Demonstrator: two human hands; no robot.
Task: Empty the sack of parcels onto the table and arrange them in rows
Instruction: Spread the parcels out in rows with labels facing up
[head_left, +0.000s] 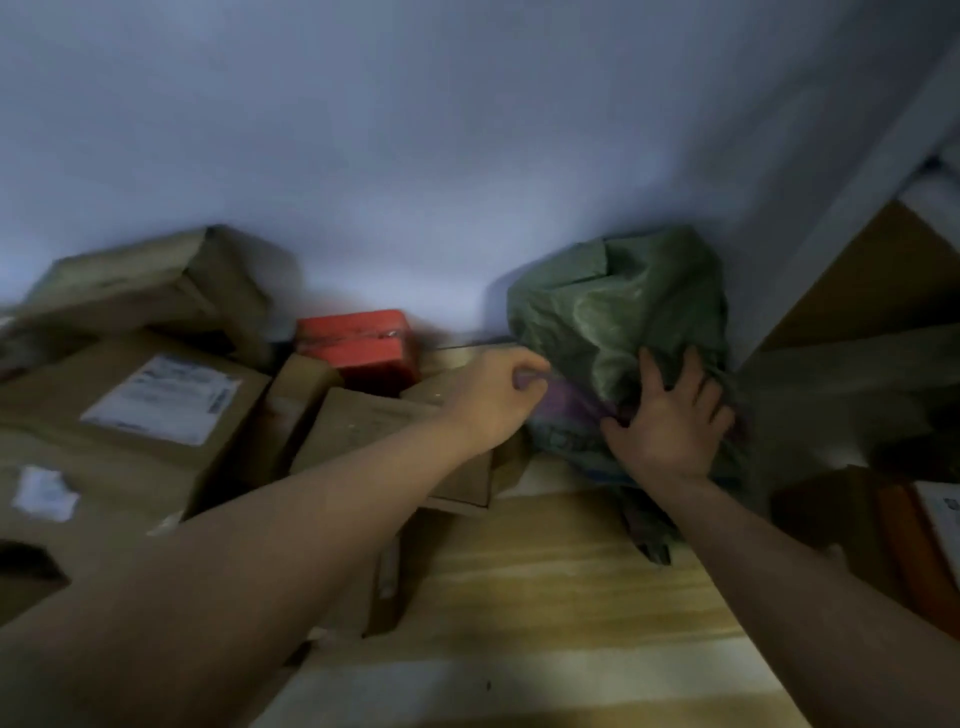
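A green sack (618, 312) is propped against the far wall on the wooden table (545, 571). Its purple-lined opening is pinched by the curled fingers of the left hand (498, 395). The right hand (670, 421) is pressed on the sack, fingers spread. Cardboard parcels (156, 405) and a red parcel (363, 348) are piled at the left.

Item 1. Wall (415, 130): pale blue-grey, plain, stood beyond the left hand (498, 400) and the right hand (670, 426), filling the upper view.

Item 2. Upright strip (883, 171): whitish (door frame or post, could not tell), rose beyond and to the right of the right hand.

Item 3. Panel (872, 270): brown, flat, blurred, lay further right of that strip.
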